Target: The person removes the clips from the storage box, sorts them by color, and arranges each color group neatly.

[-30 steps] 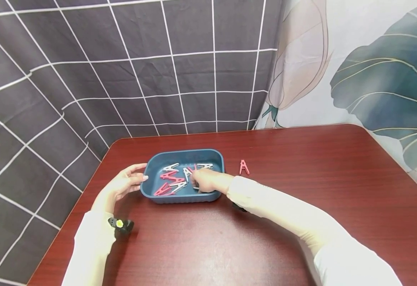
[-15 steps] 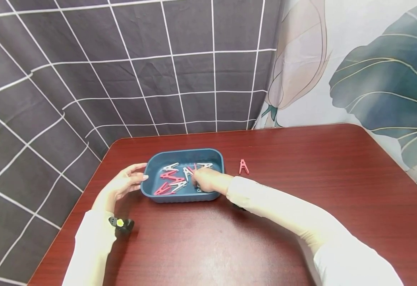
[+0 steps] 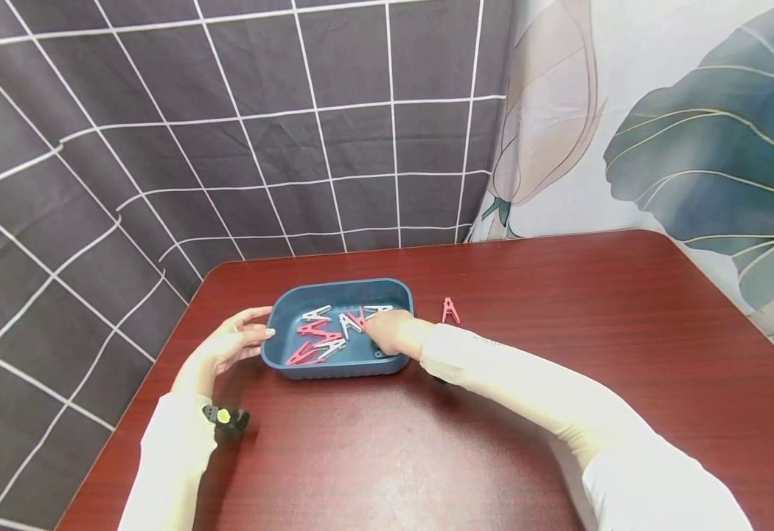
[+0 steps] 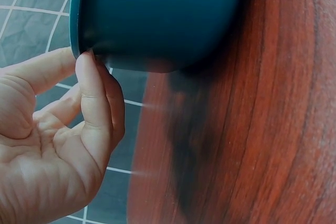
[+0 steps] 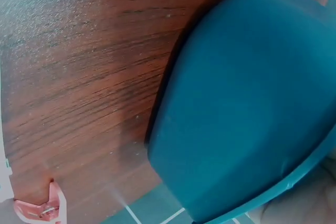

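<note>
A blue plastic basin (image 3: 343,371) on the table holds several pink and white clothespins. My left hand (image 3: 231,343) pinches its left rim between thumb and fingers; the left wrist view shows the left hand (image 4: 63,124) close, at the basin's edge (image 4: 157,19). Over the right wall, my right hand (image 3: 390,332) reaches down inside with its fingers curled. A small grey end of a clothespin (image 3: 379,354) peeks out below it; the fingertips are hidden. Beside the hand lie a white clothespin (image 3: 349,324) and a pink clothespin (image 3: 299,354) further left.
One pink clothespin (image 3: 450,310) lies on the red-brown table (image 3: 559,295) right of the basin, behind my right forearm. Grey gridded cloth (image 3: 354,140) hangs along the back and left, a leaf-patterned cloth (image 3: 712,147) at the right.
My right hand has shifted slightly right within the basin, and the grey clothespin end under it has moved along. The left hand keeps its hold on the rim.
</note>
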`<state>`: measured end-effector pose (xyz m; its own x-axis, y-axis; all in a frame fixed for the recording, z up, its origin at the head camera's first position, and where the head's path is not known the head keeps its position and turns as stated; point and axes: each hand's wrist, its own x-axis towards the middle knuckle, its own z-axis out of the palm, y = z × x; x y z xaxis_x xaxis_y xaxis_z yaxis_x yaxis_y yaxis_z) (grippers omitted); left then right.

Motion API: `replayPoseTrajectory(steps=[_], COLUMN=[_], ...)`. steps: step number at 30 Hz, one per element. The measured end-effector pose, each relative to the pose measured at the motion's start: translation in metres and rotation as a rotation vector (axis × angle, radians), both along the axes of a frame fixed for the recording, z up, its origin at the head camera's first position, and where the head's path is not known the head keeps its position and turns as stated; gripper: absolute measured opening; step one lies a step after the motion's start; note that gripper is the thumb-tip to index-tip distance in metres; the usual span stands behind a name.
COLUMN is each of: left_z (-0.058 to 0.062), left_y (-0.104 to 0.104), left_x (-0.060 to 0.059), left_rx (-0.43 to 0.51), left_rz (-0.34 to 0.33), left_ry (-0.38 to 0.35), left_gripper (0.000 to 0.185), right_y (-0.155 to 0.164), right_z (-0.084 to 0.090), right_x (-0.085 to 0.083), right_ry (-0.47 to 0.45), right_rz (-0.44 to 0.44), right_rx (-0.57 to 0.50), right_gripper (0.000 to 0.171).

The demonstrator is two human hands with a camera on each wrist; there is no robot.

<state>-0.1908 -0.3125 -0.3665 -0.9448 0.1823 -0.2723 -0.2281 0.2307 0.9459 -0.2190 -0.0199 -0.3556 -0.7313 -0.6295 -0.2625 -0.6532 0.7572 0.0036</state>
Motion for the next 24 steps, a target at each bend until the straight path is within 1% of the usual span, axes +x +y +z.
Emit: replayPoseTrajectory(steps=[3,6,10,11,12,14,17,18,21,24], left_z=[-0.002,-0.007,-0.012,-0.013,-0.013,-0.013,-0.012,-0.01,-0.007,-0.004], left_y=[0.0,-0.001,-0.005,-0.006,-0.007,-0.008,-0.007,-0.005,-0.003,-0.002], left_x=[0.0,0.0,0.0,0.0,0.0,0.0,0.0,0.0,-0.001,-0.001], left_rx=[0.003,0.003,0.034,0.069,0.082,0.1,0.081,0.049,0.02,0.012], left_rz=[0.003,0.003,-0.026,-0.043,-0.054,-0.07,-0.05,-0.032,-0.009,-0.001], left_ry=[-0.007,-0.002,0.038,0.054,0.064,0.076,0.059,0.046,0.023,0.018], left_gripper=[0.063,0.064,0.065,0.063,0.062,0.061,0.063,0.066,0.066,0.063], right_y=[0.001,0.003,0.009,0.012,0.014,0.02,0.029,0.033,0.042,0.052], right_z=[0.001,0.003,0.011,0.013,0.015,0.02,0.026,0.028,0.034,0.039], right_x=[0.001,0.001,0.002,0.002,0.001,0.001,0.0,0.0,0.0,0.001], right_ry=[-0.01,-0.025,-0.042,-0.042,-0.039,-0.032,-0.027,-0.029,-0.051,-0.082], right_rz=[0.009,0.023,0.017,0.015,0.018,0.028,0.052,0.055,0.046,0.042], right_rx=[0.012,-0.019,-0.104,-0.131,-0.162,-0.223,-0.319,-0.348,-0.426,-0.514], right_gripper=[0.011,0.011,0.008,0.007,0.007,0.011,0.018,0.02,0.026,0.032])
